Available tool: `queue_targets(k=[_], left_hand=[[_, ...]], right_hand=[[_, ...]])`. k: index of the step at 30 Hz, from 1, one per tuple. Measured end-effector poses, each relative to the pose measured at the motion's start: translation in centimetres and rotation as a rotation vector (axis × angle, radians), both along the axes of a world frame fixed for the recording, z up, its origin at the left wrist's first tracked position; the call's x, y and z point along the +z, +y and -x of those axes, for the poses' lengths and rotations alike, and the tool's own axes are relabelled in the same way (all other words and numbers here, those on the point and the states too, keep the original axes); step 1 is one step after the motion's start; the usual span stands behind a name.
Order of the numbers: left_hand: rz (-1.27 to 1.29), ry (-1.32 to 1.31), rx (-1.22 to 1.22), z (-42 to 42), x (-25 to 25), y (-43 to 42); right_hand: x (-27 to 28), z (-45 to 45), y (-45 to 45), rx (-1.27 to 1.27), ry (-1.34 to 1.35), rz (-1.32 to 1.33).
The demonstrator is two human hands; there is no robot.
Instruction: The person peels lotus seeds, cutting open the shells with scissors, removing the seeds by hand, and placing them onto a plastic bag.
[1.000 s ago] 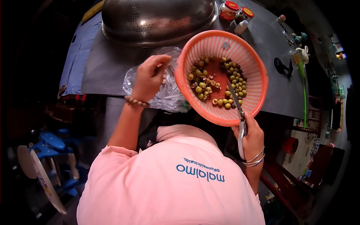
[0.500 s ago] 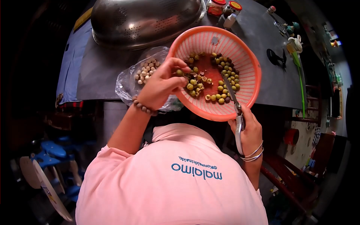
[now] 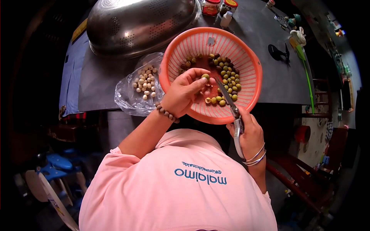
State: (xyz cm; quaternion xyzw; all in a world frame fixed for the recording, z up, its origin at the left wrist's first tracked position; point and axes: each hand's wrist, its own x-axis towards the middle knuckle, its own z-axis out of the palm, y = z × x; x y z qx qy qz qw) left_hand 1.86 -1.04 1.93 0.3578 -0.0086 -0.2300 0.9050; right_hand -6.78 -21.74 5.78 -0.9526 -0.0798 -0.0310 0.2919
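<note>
My left hand (image 3: 185,90) pinches a green seed (image 3: 206,77), round and olive-sized like a lotus seed, between thumb and fingers. It is over the pink plastic basket (image 3: 252,77). In my right hand (image 3: 248,133) are metal scissors (image 3: 227,96) with grey handles, their blades pointing into the basket near the held seed. Whether the blades are parted is hard to tell. Green and brown seeds (image 3: 231,79) lie along the basket's right side; some cracked shells are partly hidden behind my left hand. Left of the basket, a clear plastic bag (image 3: 125,96) holds pale peeled seeds (image 3: 145,82).
A large perforated metal colander (image 3: 142,27) rests upside down at the back left of the grey table (image 3: 96,84). Behind the basket stand red-lidded jars (image 3: 211,7) and a small white bottle (image 3: 226,19). A black stand (image 3: 279,52) and a green stick (image 3: 306,77) are on the right.
My left hand has moved right, from the basket's left side to near the scissor tips, with a green seed now in its fingers. My right hand still holds the scissors. The view has shifted slightly.
</note>
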Motion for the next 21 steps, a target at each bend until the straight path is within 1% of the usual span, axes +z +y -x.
queue_targets(k=[6,9,11,15,19,21], left_hand=[[-0.041,-0.004,0.061,0.4,0.3,-0.1],[0.002,-0.062,0.083,0.4,-0.1,0.2],[-0.031,-0.120,0.058,0.4,-0.5,0.5],[-0.026,-0.134,0.071,0.5,-0.9,0.6],[-0.101,-0.165,0.071,0.6,-0.5,1.1],[-0.139,-0.196,0.060,0.6,-0.6,1.2]], right_hand=[[0.0,-0.2,0.4,0.000,-0.019,-0.027],[0.0,-0.1,0.8,0.007,0.006,-0.036],[0.1,-0.2,1.0,0.023,0.006,-0.026],[0.2,-0.2,1.3,0.047,0.010,-0.001],[0.2,-0.4,1.4,0.067,0.013,-0.004],[0.1,-0.3,1.5,0.074,0.059,-0.064]])
